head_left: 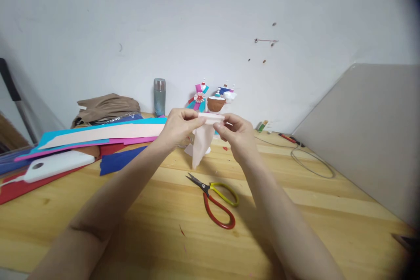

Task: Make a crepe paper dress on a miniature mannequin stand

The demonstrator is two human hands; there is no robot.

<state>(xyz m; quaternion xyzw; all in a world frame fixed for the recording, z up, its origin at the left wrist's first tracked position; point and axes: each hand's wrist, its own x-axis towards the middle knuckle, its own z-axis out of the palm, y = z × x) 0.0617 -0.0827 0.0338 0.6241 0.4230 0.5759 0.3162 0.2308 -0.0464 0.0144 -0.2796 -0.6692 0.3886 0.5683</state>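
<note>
Between my two hands hangs a pale pink strip of paper or cloth (202,142), its top edge folded over. My left hand (181,124) pinches the left end of the fold between thumb and fingers. At the right end, my right hand (236,132) grips the same fold with thumb and fingertips. The strip's lower end tapers down above the wooden table. Below it lie scissors (205,188) with one yellow and one red handle, blades spread a little. Behind the hands stand small decorated figures (215,103), partly hidden.
Coloured sheets (108,134), a white glue-gun-like tool (59,166) and a blue piece (121,160) lie at left. A brown cloth (106,108) and a flask (159,97) stand by the wall. A cable (308,164) loops at right near a grey panel (367,118).
</note>
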